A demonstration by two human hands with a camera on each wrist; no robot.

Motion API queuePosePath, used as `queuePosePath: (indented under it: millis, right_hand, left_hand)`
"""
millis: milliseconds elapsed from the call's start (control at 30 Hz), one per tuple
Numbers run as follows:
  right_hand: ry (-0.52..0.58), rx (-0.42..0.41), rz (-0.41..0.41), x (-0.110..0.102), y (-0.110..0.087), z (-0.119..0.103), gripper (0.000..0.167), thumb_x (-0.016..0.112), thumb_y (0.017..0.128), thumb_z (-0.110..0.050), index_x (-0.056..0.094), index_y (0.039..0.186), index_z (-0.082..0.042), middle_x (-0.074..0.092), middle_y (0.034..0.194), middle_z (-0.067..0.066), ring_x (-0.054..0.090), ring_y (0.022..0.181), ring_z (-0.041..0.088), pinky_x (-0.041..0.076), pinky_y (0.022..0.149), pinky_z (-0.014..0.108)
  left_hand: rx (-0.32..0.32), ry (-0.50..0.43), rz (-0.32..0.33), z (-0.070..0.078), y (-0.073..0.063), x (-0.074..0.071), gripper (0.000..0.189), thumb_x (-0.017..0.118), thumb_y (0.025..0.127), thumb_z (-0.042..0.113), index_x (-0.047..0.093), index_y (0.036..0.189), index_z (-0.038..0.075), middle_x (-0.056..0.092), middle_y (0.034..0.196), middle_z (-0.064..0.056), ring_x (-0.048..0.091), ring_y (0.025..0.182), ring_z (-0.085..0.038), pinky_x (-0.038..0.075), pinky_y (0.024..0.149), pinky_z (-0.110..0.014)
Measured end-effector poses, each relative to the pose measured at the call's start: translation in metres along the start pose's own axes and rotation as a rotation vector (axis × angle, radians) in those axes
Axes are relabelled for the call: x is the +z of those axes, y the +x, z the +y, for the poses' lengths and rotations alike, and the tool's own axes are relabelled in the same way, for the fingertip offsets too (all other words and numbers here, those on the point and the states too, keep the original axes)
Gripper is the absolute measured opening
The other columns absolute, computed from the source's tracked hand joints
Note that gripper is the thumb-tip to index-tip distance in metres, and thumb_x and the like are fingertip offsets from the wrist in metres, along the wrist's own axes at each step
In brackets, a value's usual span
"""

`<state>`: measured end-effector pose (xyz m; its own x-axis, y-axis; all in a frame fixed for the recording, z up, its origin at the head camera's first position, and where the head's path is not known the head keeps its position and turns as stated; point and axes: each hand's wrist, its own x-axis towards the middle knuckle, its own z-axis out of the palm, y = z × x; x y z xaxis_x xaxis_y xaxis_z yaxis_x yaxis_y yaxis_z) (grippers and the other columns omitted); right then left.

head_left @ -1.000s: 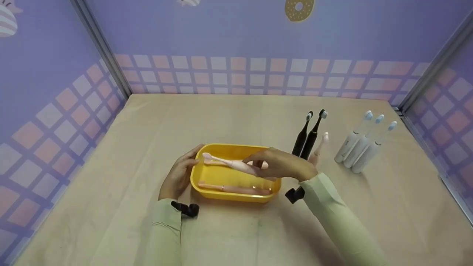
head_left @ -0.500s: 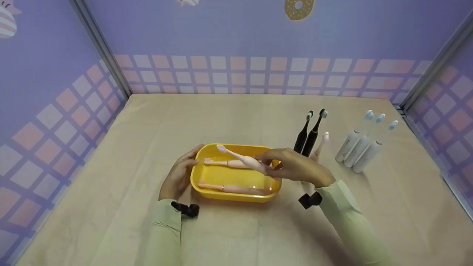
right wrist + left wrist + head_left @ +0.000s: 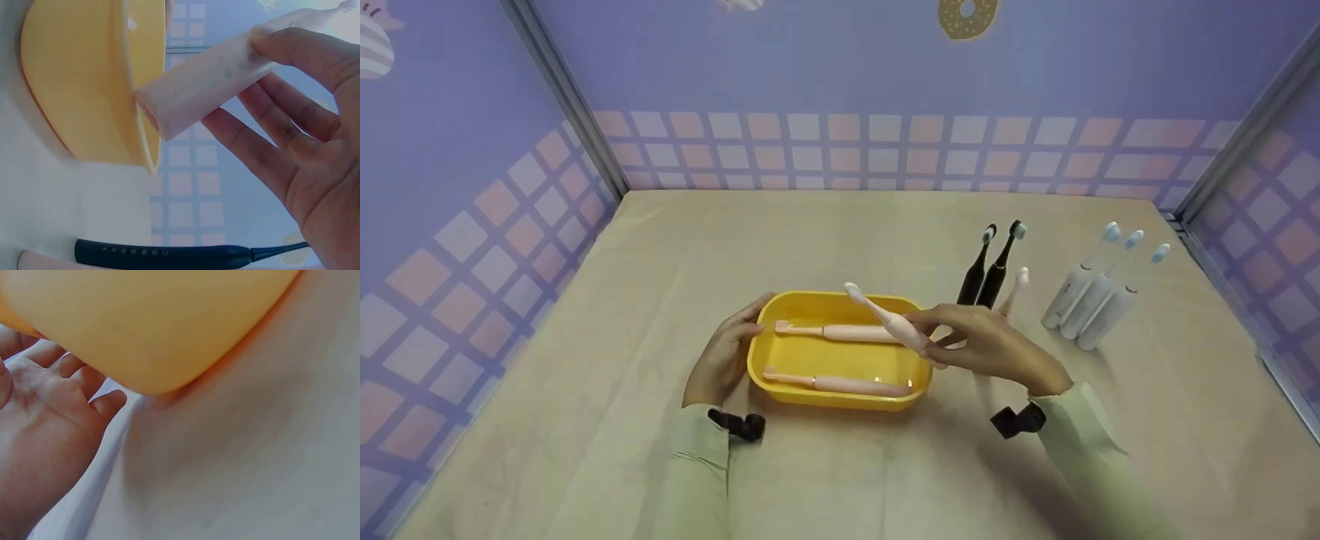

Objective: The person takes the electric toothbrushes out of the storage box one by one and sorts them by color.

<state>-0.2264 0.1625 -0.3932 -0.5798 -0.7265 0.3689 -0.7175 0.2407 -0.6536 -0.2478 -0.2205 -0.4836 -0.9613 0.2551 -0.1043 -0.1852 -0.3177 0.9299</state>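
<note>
My right hand (image 3: 990,341) holds a pink electric toothbrush (image 3: 906,332) between thumb and fingers, over the right end of a yellow plastic bin (image 3: 840,405). The brush is tilted, head up to the left; in the right wrist view the handle's bottom end (image 3: 154,115) is close to the bin's rim. Two more pink electric toothbrushes lie in the bin, one along the far side (image 3: 851,333) and another along the near side (image 3: 855,385). At the bin's left end, my left hand (image 3: 721,356) grips the rim, its thumb over the edge and its fingers along the outer wall.
Two black electric toothbrushes (image 3: 975,277) stand right of the bin, with a pink one (image 3: 1016,289) beside them, partly hidden by my right hand. Farther right are three white electric toothbrushes (image 3: 1089,300) in a row. Patterned walls (image 3: 840,67) enclose the table (image 3: 780,240).
My right hand has moved right with the pink toothbrush, whose head has swung up and right, uncovering the far brush in the bin. The left hand stays on the bin.
</note>
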Motion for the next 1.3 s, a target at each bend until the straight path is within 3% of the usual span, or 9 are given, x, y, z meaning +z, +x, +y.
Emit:
queuePosePath:
  millis: [100, 533, 700, 833, 1067, 1300]
  right_hand:
    - [0.012, -0.015, 0.024, -0.003, -0.007, 0.003, 0.039, 0.066, 0.087, -0.001, 0.063, 0.125, -0.008, 0.068, 0.105, 0.006, 0.064, 0.095, 0.013, 0.059, 0.079, 0.030]
    - [0.026, 0.075, 0.040, -0.022, -0.037, 0.007, 0.039, 0.070, 0.086, -0.007, 0.064, 0.124, -0.009, 0.070, 0.110, 0.006, 0.066, 0.095, 0.010, 0.059, 0.077, 0.027]
    - [0.040, 0.020, 0.048, -0.028, -0.049, 0.010, 0.042, 0.071, 0.083, -0.002, 0.064, 0.125, -0.005, 0.070, 0.108, 0.009, 0.066, 0.090, 0.007, 0.059, 0.074, 0.026]
    - [0.053, 0.004, 0.055, -0.035, -0.057, 0.010, 0.045, 0.071, 0.081, 0.002, 0.064, 0.125, -0.005, 0.069, 0.108, 0.005, 0.064, 0.096, 0.004, 0.059, 0.074, 0.024]
    - [0.110, 0.080, 0.103, -0.047, -0.074, 0.010, 0.044, 0.070, 0.080, 0.007, 0.065, 0.122, -0.001, 0.068, 0.116, -0.008, 0.063, 0.104, 0.002, 0.058, 0.076, 0.022]
    - [0.203, 0.124, 0.178, -0.053, -0.090, 0.015, 0.044, 0.066, 0.078, 0.016, 0.063, 0.120, 0.005, 0.067, 0.116, -0.004, 0.065, 0.101, 0.006, 0.058, 0.073, 0.022]
  left_hand:
    - [0.005, -0.003, -0.006, 0.000, 0.000, 0.000, 0.060, 0.039, 0.096, 0.001, 0.025, 0.153, 0.010, 0.021, 0.161, -0.003, 0.018, 0.148, -0.016, 0.022, 0.120, -0.034]
    - [0.003, 0.009, -0.001, -0.001, -0.001, -0.001, 0.058, 0.039, 0.097, 0.003, 0.026, 0.153, 0.011, 0.023, 0.160, -0.001, 0.019, 0.148, -0.013, 0.024, 0.119, -0.031]
    - [0.003, 0.004, -0.009, -0.001, -0.001, -0.001, 0.058, 0.038, 0.097, 0.003, 0.025, 0.154, 0.011, 0.020, 0.161, -0.001, 0.018, 0.148, -0.014, 0.023, 0.119, -0.032]
    - [0.005, 0.037, -0.014, -0.001, -0.001, -0.002, 0.058, 0.038, 0.098, 0.005, 0.024, 0.154, 0.013, 0.018, 0.161, 0.000, 0.017, 0.148, -0.015, 0.025, 0.119, -0.032]
    - [0.006, 0.053, -0.022, -0.001, -0.001, -0.002, 0.059, 0.038, 0.098, 0.005, 0.023, 0.154, 0.013, 0.017, 0.162, -0.001, 0.016, 0.149, -0.016, 0.024, 0.119, -0.033]
    - [0.004, 0.052, -0.003, -0.002, -0.001, -0.002, 0.058, 0.040, 0.098, 0.006, 0.026, 0.154, 0.013, 0.019, 0.161, 0.000, 0.018, 0.148, -0.015, 0.026, 0.118, -0.032]
